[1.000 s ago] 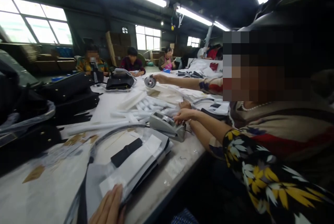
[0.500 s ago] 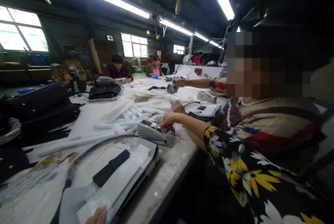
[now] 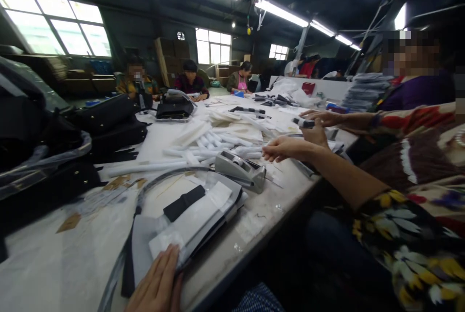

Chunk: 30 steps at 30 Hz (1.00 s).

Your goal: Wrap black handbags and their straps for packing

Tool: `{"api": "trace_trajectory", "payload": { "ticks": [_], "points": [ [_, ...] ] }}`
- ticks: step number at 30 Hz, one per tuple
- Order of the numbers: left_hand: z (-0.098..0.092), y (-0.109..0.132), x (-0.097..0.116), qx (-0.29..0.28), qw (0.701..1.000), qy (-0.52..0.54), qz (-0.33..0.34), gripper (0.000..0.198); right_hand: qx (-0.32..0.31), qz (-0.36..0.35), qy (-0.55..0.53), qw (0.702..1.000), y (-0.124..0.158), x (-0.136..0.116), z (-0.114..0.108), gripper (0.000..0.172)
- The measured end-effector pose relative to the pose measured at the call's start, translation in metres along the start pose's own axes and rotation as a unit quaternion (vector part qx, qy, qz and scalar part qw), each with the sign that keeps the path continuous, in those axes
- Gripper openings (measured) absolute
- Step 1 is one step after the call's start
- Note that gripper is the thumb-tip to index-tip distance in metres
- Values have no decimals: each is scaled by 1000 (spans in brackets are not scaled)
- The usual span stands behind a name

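My left hand [image 3: 160, 278] lies flat, fingers outstretched, on the near end of a folded black bag with white wrapping [image 3: 194, 220]. A dark strip [image 3: 184, 203] rests on the wrapping, and the bag's plastic-covered handle [image 3: 145, 188] loops out to the left. My right hand [image 3: 281, 149], below a floral black sleeve, hovers just right of a grey tape dispenser [image 3: 241, 170]. Its fingers are loosely bent and apart, with nothing visible in them. Behind it, a co-worker's hand [image 3: 317, 133] holds a small dark-and-light object [image 3: 303, 123], its kind unclear.
White tubes [image 3: 214, 145] and pale sheets lie piled beyond the dispenser. Black bags [image 3: 105, 120] are stacked at left. A co-worker's arm [image 3: 381, 118] reaches in from the right. The table edge [image 3: 254, 234] runs diagonally along my side. Other people sit across the table.
My right hand has left the tape dispenser and moved right. My left hand shows more fully on the bag. The co-worker's hands have come closer together. The view has swung right.
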<state>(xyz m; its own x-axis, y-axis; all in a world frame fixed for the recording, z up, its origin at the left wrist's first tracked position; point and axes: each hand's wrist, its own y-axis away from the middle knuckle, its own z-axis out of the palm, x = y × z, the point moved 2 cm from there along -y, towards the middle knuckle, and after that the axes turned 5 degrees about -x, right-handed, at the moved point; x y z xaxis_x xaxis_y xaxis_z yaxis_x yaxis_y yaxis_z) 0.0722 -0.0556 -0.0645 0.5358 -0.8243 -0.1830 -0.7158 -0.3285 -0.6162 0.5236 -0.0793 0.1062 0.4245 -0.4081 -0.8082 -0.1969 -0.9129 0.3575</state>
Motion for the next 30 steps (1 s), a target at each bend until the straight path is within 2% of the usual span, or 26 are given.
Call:
{"api": "trace_trajectory", "payload": {
  "ticks": [3, 6, 8, 14, 17, 20, 23, 25, 27, 30],
  "points": [
    [-13, -8, 6, -9, 999, -27, -19, 63, -2, 14, 24, 1000, 22, 15, 0, 52],
    [-18, -11, 11, -10, 999, -40, -35, 58, 21, 29, 43, 998, 30, 36, 9, 56],
    [-19, -11, 13, -12, 998, -44, -44, 54, 44, 25, 53, 997, 28, 51, 16, 57],
    [-23, -13, 17, -18, 997, -51, -62, 39, 96, -48, 94, 990, 6, 92, 31, 61],
    [-23, -14, 17, -27, 996, -43, -71, 37, 115, -71, 115, 984, -2, 103, 31, 60],
    [-22, -14, 15, -37, 995, -27, -88, 37, 142, -82, 156, 974, 4, 108, 25, 52],
    [-20, -14, 12, -41, 995, -15, -88, 35, 175, -97, 205, 958, 24, 102, 20, 39],
    [-19, -14, 10, -48, 994, -7, -93, 36, 172, -145, 255, 940, 40, 86, 24, 30],
    [-19, -14, 10, -59, 993, 6, -104, 37, 135, -212, 307, 918, 53, 60, 38, 21],
    [-22, -14, 13, -76, 987, 31, -137, 38, 33, -294, 335, 894, 60, 9, 76, 17]
  ]
}}
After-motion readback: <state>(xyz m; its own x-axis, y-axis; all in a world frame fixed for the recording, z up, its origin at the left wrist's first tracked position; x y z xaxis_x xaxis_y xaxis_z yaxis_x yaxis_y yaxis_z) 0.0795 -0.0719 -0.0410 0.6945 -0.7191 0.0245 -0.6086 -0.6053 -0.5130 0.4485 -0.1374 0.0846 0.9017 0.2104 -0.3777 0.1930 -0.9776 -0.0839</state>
